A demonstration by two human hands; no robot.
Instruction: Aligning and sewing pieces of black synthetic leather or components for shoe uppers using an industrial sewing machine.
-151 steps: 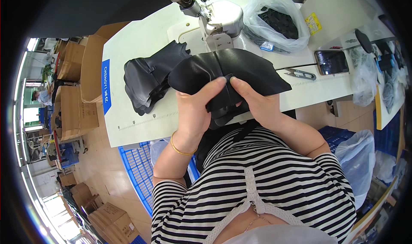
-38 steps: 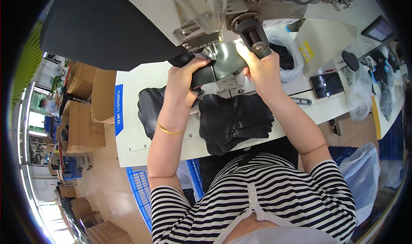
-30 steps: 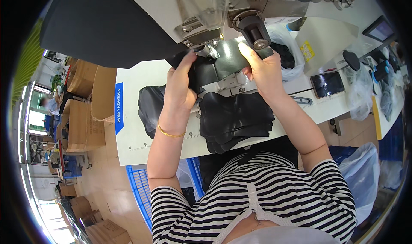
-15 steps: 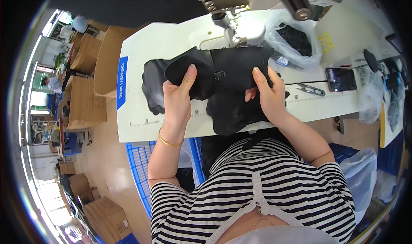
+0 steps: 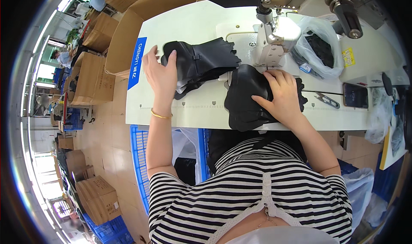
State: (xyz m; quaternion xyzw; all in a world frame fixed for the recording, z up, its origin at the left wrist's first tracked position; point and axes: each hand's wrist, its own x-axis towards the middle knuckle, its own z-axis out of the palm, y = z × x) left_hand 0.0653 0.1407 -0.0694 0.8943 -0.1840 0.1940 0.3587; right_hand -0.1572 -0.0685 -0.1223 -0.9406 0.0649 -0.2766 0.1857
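Note:
On the left, my left hand (image 5: 161, 74) is at the outer end of a black sewn piece (image 5: 206, 57) with a small tab across its middle and a scalloped right end. Its fingers and thumb are spread, the thumb against the piece's edge. That piece lies on top of a pile of similar black pieces. Nearer the middle, my right hand (image 5: 283, 93) rests on a second stack of black cut pieces (image 5: 246, 98), thumb and fingers apart on the top layer. The sewing machine head (image 5: 274, 42) stands just behind this stack.
Thread snips (image 5: 327, 100) and a phone (image 5: 355, 95) lie on the white table (image 5: 193, 115) at right. Behind them sits a clear bag (image 5: 337, 61) of black pieces. A blue basket (image 5: 140, 158) stands below the front edge; cardboard boxes (image 5: 92, 78) are at left.
The tabbed black piece has gone from between both hands to the left pile. My right hand has come down onto the middle stack. The view has shifted, too.

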